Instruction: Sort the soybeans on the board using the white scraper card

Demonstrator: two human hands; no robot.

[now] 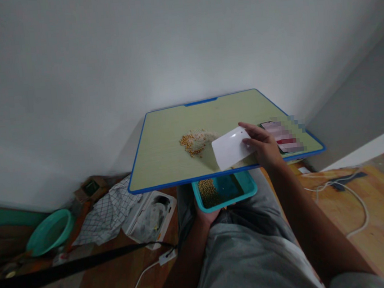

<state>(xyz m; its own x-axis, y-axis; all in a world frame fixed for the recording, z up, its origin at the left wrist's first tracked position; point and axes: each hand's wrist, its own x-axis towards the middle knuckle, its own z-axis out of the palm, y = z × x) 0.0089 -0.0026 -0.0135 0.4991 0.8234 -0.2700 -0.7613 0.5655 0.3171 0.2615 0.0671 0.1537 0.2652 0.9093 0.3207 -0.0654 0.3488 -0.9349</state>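
A flat white plastic scraper point(229, 149) is pinched between the thumb and fingers of my right hand point(264, 146), tilted over the front of a pale green table point(159, 138) with a blue rim. Left of the scraper lies a loose heap of golden beans point(189, 145), with paler bits point(208, 135) scattered beside it. Below the front edge, my left hand point(210, 215) holds a teal plastic tub point(233, 200) from underneath, over my lap; its fingers are mostly hidden. Inside the tub, more beans point(208, 190) are gathered at the left end.
A phone point(281, 137), partly blurred, lies at the table's right side. A wall point(183, 49) stands behind. On the floor at left are a turquoise basin point(51, 232), a checked cloth point(106, 211), an open white box point(153, 218) and a power strip point(168, 256). A white cable point(362, 204) curls at right.
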